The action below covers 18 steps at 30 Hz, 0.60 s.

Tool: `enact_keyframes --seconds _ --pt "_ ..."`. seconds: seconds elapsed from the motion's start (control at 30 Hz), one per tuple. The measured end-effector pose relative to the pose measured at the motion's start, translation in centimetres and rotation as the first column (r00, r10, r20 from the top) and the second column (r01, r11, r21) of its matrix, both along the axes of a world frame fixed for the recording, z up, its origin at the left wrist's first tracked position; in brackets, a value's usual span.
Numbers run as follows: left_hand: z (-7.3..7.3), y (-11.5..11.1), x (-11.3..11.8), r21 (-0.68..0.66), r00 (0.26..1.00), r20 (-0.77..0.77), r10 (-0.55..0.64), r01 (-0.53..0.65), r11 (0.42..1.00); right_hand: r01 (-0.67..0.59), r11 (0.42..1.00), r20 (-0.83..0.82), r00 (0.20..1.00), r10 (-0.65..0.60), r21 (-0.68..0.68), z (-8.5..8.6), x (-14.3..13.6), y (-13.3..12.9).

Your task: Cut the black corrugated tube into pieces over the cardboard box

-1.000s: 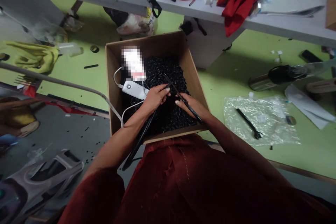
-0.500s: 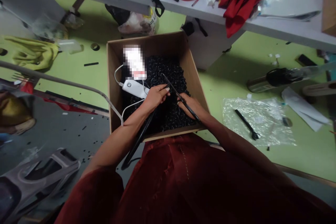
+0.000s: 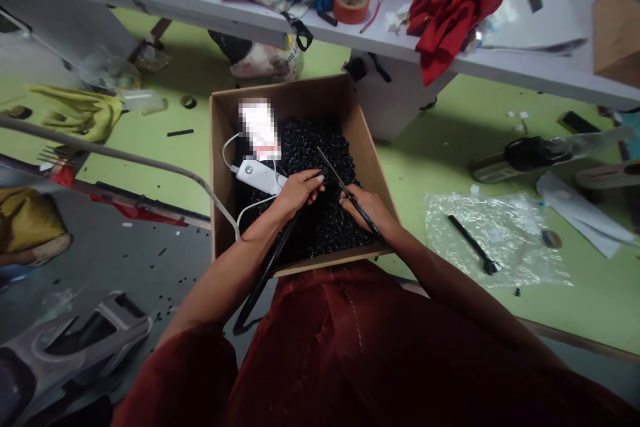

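As I follow the head camera from afar, the cardboard box bears a white device near its left edge, a white cable lying beside the left forearm. A black ribbed tube crosses the near edge; the left hand, thumb and fingers pinched together, appears to hold its upper end. Black pieces fill the middle. A slender dark tool points toward the far edge, gripped by the curled fingers of the right hand. I judge two risks: a slipping tool could nick the left hand, and a forearm snagging the cable could drag the device.
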<state>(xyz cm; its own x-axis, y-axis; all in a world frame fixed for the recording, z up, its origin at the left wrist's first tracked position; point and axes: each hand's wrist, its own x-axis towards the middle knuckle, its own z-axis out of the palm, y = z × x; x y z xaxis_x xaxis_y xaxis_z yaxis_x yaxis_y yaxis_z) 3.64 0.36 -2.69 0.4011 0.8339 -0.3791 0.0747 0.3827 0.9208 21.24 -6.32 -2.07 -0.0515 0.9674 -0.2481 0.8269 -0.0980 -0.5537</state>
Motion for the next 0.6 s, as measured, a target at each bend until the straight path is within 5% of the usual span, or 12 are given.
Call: enact_keyframes --seconds 0.27,0.6 --pt "2.5 0.3 -1.0 -0.200 0.985 0.174 -0.015 0.050 0.979 0.054 0.998 -0.218 0.974 -0.061 -0.038 -0.4 0.5 -0.4" --pt "2.4 0.3 -1.0 -0.061 0.997 0.062 -0.045 0.049 0.997 0.018 0.998 -0.240 0.970 -0.030 -0.052 0.4 0.3 -0.4"
